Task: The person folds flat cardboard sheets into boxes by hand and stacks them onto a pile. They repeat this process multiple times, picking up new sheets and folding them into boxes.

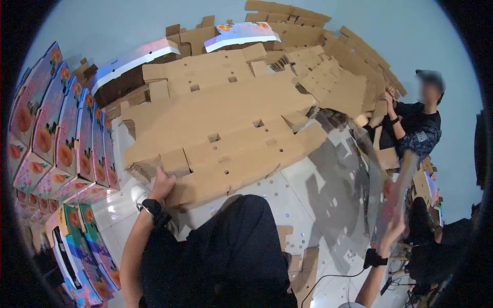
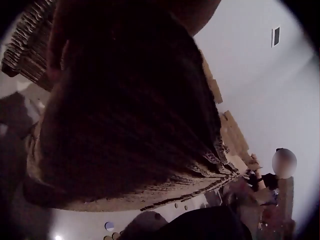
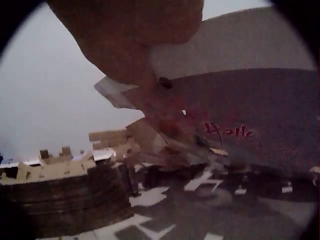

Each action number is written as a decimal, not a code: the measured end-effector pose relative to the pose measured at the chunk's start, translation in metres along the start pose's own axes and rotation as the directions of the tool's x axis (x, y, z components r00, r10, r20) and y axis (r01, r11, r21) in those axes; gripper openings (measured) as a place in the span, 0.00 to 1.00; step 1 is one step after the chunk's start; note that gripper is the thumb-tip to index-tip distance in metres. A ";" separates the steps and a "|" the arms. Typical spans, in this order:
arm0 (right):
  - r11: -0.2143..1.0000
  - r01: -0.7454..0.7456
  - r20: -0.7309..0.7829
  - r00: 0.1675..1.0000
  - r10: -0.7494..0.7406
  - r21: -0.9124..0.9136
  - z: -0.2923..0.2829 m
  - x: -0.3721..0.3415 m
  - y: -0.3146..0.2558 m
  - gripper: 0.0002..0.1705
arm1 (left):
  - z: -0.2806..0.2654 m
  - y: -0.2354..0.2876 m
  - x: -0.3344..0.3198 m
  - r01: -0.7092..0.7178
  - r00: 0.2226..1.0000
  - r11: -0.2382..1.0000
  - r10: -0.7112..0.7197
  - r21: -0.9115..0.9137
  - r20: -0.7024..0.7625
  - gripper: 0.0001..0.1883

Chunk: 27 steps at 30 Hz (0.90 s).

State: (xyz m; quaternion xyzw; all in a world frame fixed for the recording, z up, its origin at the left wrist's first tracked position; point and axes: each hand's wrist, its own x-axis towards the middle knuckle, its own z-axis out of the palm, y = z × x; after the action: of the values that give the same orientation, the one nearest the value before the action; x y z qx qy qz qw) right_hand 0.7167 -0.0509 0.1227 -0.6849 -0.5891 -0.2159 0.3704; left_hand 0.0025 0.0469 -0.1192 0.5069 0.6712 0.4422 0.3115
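Observation:
A thick stack of flat die-cut cardboard blanks (image 1: 215,113), brown side up, lies in front of me. My left hand (image 1: 163,185) grips its near left corner, beside a folded-down flap; the stack's layered edges (image 2: 190,182) fill the left wrist view in shadow. Out to the right, my right hand (image 1: 394,229) holds a printed cardboard sheet (image 1: 393,197) by its edge, blurred in the head view. Seen from the right wrist, the sheet's greyish printed face (image 3: 265,110) carries red lettering, and the right hand (image 3: 140,40) is at its upper left.
Printed fruit boxes (image 1: 56,133) stand in rows at the left, with more boxes (image 1: 82,256) below. More cardboard (image 1: 328,77) leans along the wall. Another person (image 1: 418,123) is at the right, holding cardboard. Punched-out scraps dot the tiled floor (image 1: 292,190); a cable (image 1: 334,277) trails near my right wrist.

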 end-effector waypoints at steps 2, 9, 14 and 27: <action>0.999 -0.054 -0.012 0.998 0.054 0.004 -0.027 0.031 -0.019 0.14 | -0.003 0.004 0.003 0.103 0.993 0.994 -0.104 0.020 0.053 0.27; 0.998 0.057 -0.174 0.983 -0.051 0.028 -0.100 0.071 -0.121 0.16 | -0.010 0.072 -0.012 0.259 0.960 0.936 -0.276 0.239 0.043 0.26; 0.979 0.033 -0.463 0.884 0.065 0.199 -0.080 0.080 -0.213 0.13 | -0.003 0.012 -0.001 0.134 0.989 0.975 -0.143 0.177 0.035 0.26; 0.403 0.724 0.368 0.219 -0.904 0.559 0.238 -0.091 -0.390 0.30 | -0.086 0.044 -0.023 0.445 0.893 0.860 -0.446 -0.249 0.055 0.23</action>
State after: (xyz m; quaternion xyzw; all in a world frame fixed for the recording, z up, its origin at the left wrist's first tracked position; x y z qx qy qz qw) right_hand 0.2868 0.0837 0.0044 -0.2364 -0.9678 -0.0551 0.0672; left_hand -0.0475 0.0052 -0.0443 0.2928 0.7082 0.4419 0.4663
